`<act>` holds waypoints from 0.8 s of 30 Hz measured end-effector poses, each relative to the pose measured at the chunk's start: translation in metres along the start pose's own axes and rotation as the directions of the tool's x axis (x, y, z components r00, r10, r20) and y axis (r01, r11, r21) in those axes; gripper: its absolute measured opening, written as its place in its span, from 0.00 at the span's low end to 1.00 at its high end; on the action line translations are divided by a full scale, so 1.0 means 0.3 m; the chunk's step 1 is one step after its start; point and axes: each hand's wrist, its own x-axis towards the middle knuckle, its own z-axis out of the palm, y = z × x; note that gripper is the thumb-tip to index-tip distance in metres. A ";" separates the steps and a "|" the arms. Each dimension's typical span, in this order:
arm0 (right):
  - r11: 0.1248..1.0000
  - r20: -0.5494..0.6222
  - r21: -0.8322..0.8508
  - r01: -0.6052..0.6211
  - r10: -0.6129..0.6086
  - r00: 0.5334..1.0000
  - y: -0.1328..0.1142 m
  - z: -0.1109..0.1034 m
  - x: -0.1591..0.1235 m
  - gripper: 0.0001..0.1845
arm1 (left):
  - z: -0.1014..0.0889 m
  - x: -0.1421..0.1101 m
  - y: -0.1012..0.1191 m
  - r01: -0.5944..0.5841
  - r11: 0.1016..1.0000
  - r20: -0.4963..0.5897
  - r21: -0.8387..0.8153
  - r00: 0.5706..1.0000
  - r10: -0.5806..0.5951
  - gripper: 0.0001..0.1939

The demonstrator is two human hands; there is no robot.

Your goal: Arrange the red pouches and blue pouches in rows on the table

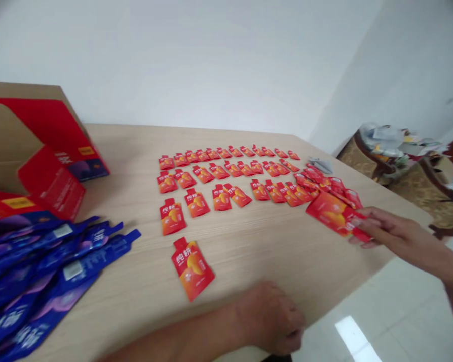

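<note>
Left hand (268,317) nearest, 6 o'clock, curled closed at near edge of desk (264,239); pouch rows (219,171) toward 12, apparently spaced for visibility; right hand (400,235), 3 o'clock, grip pinching red pouch (332,213) by one end, probably keeping its printed front clear.

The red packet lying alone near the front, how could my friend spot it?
On the pale table, find the rows of red packets. Come toward the person, stopping just before the left forearm. The lone red packet there lies closer to the person than every row.
</note>
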 end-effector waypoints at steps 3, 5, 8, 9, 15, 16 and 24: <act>0.990 0.488 0.120 0.068 -0.118 0.865 -0.234 0.113 0.040 0.31 | -0.019 0.011 0.003 0.005 1.000 0.030 -0.004 1.000 -0.005 0.12; 0.980 0.598 0.125 0.158 -0.201 0.775 -0.383 0.188 0.082 0.26 | -0.030 0.016 0.004 0.011 1.000 0.045 -0.014 0.999 -0.010 0.12; 0.888 0.615 0.216 0.407 -0.447 0.649 -0.553 0.278 0.167 0.19 | -0.045 0.016 0.007 0.008 1.000 0.041 -0.028 0.999 -0.007 0.11; 0.853 0.621 0.244 0.461 -0.503 0.601 -0.595 0.303 0.198 0.18 | -0.049 0.015 0.007 0.003 1.000 0.030 -0.028 1.000 -0.002 0.11; 0.810 0.785 0.327 0.486 -0.520 0.338 -0.761 0.470 0.340 0.16 | -0.056 0.014 0.003 -0.037 0.998 0.021 -0.042 0.999 0.038 0.11; 0.811 0.799 0.321 0.489 -0.509 0.320 -0.776 0.503 0.349 0.16 | -0.058 0.015 0.004 -0.042 0.998 0.024 -0.044 0.999 0.043 0.11; 0.812 0.439 0.298 0.502 -0.584 0.683 -0.672 0.616 0.196 0.35 | -0.074 -0.004 0.057 -0.057 0.997 -0.056 0.046 0.997 0.059 0.08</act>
